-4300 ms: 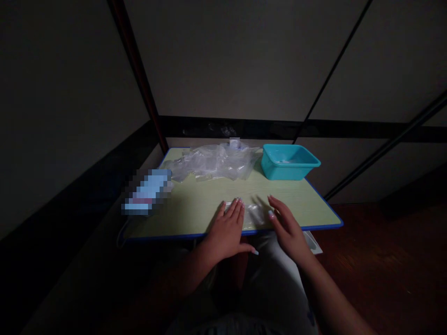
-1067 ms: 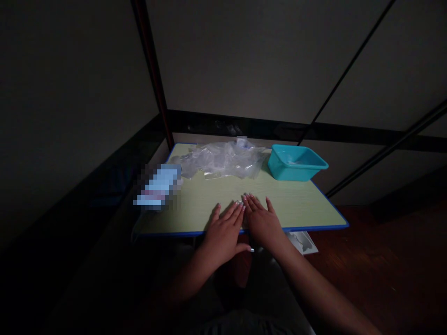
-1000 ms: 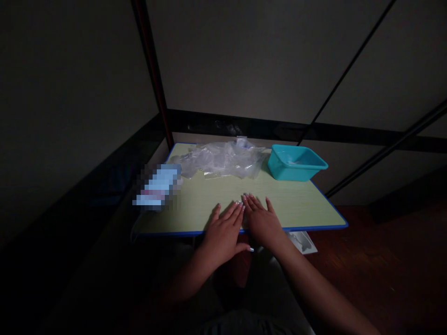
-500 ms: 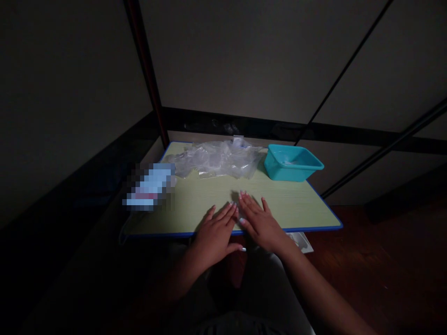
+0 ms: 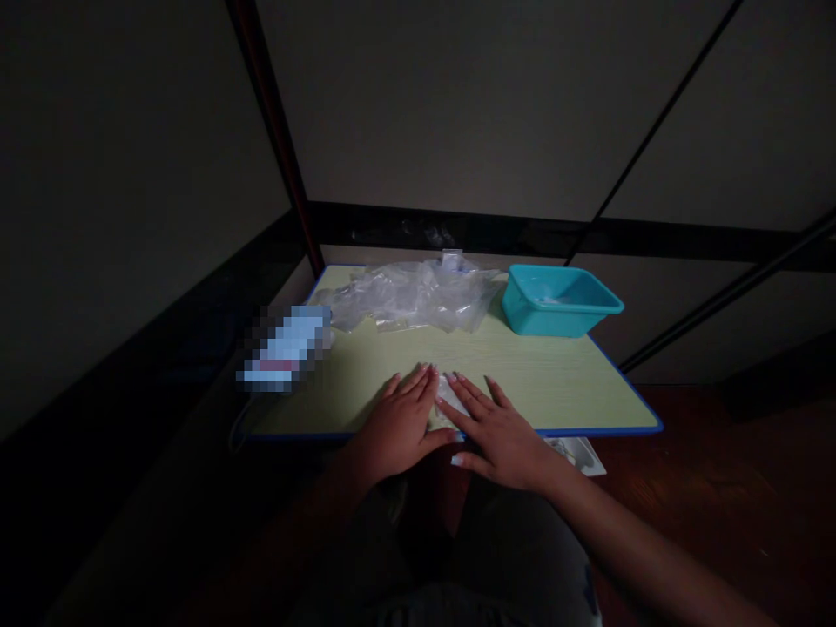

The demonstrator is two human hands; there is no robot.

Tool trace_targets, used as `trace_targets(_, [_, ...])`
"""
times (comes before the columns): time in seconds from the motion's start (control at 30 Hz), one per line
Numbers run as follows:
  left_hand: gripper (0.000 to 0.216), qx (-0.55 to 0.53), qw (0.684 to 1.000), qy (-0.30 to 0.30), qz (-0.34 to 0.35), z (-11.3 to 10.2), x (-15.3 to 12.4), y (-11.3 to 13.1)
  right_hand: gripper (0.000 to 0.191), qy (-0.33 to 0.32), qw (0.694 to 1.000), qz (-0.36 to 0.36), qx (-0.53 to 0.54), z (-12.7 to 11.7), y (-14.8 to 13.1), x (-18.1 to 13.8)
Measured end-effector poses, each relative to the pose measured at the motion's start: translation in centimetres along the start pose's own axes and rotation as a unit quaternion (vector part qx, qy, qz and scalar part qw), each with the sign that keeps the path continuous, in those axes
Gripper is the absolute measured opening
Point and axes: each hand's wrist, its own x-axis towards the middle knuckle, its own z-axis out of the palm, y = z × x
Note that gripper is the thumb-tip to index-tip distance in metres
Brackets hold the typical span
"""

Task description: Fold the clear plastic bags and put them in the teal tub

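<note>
Both hands lie palm down at the front edge of a small pale table [image 5: 353,383] with a blue rim. Under and between them shows a small, pale, see-through piece like a plastic bag [image 5: 450,396], partly covered by the fingers. My left hand [image 5: 403,427] is flat with fingers stretched forward, its fingertips along the piece's left side. My right hand [image 5: 500,431] has its fingers spread, the tips touching the piece's right side. Both thumbs point inward near the table edge.
A crumpled heap of clear plastic bags [image 5: 411,296] lies along the table's back. At the back right stands a turquoise plastic basket [image 5: 555,322] with something pale inside. A pixelated, screen-like object [image 5: 284,348] is at the left edge. A white tray [image 5: 584,457] sits lower down, beyond the front edge.
My hands have moved slightly apart, showing more of the pale plastic piece between them. The right fingers have spread. The view has shifted a little.
</note>
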Motion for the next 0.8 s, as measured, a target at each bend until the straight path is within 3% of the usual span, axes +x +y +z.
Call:
trace_targets(0.2, [0.064, -0.040, 0.997, 0.004, 0.059, 0.0, 1.9, 1.7, 0.066, 0.010, 0.996, 0.005, 0.094, -0.6, 0.5, -0.2])
trace_targets(0.33, [0.066, -0.002, 0.999, 0.017, 0.045, 1.3, 2.2, 1.9, 0.040, 0.139, 0.960, 0.075, 0.230, -0.7, 1.9, -0.9])
trace_targets(0.4, [0.066, 0.023, 0.998, 0.025, 0.048, 1.7, 2.1, 2.0, 0.041, 0.216, 0.932, 0.133, 0.259, -0.7, 2.4, -0.9])
trace_targets(0.47, [0.065, 0.035, 0.998, 0.031, 0.052, 2.0, 2.1, 2.2, 0.041, 0.242, 0.927, 0.159, 0.241, -0.9, 2.4, -0.3])
trace_targets(0.63, [0.066, 0.031, 0.997, 0.037, 0.062, 1.9, 2.0, 2.5, 0.051, 0.119, 0.984, 0.100, 0.085, -1.6, 1.0, 2.5])
trace_targets(0.8, [0.080, 0.039, 0.996, 0.035, 0.072, 1.8, 2.0, 2.3, 0.052, 0.055, 0.996, 0.046, 0.048, -1.2, 0.3, 4.1])
